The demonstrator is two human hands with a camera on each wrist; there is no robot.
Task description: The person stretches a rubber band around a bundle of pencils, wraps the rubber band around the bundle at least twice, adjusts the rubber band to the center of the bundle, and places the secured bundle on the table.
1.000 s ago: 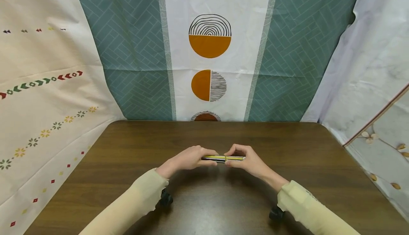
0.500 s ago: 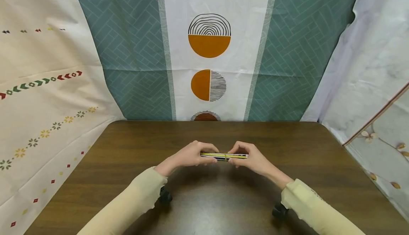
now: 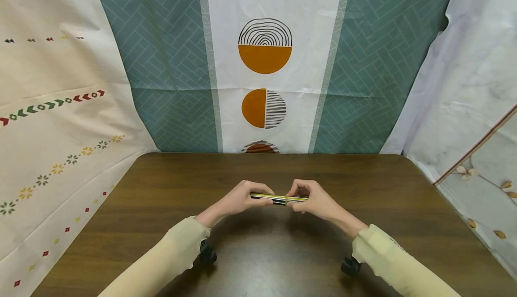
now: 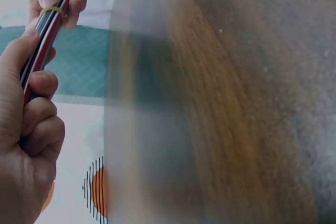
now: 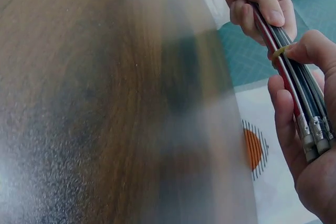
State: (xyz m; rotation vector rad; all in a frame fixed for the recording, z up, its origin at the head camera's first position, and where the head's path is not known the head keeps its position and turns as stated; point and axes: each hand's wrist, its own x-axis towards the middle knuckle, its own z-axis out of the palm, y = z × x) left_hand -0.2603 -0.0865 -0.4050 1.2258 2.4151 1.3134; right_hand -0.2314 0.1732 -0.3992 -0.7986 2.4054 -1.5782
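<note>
Held up just above the middle of the tabletop point(image 3: 161, 185), nearer the front edge than the back: a bundle of pencils point(image 3: 278, 198), lying flat from left to right. Left hand point(image 3: 242, 198) curled round the left end, fingers tight on it. Right hand point(image 3: 315, 200) curled round the right end, with the metal eraser tips point(image 5: 315, 135) poking out by the palm. One yellow rubber band point(image 5: 278, 52) already on, round the middle of the bundle, pinched by the right fingers point(image 5: 310, 48). Looks partly done: pencils gathered and band on. Cannot tell if the band is wound enough times or needs more turns. Bundle not yet set down.
</note>
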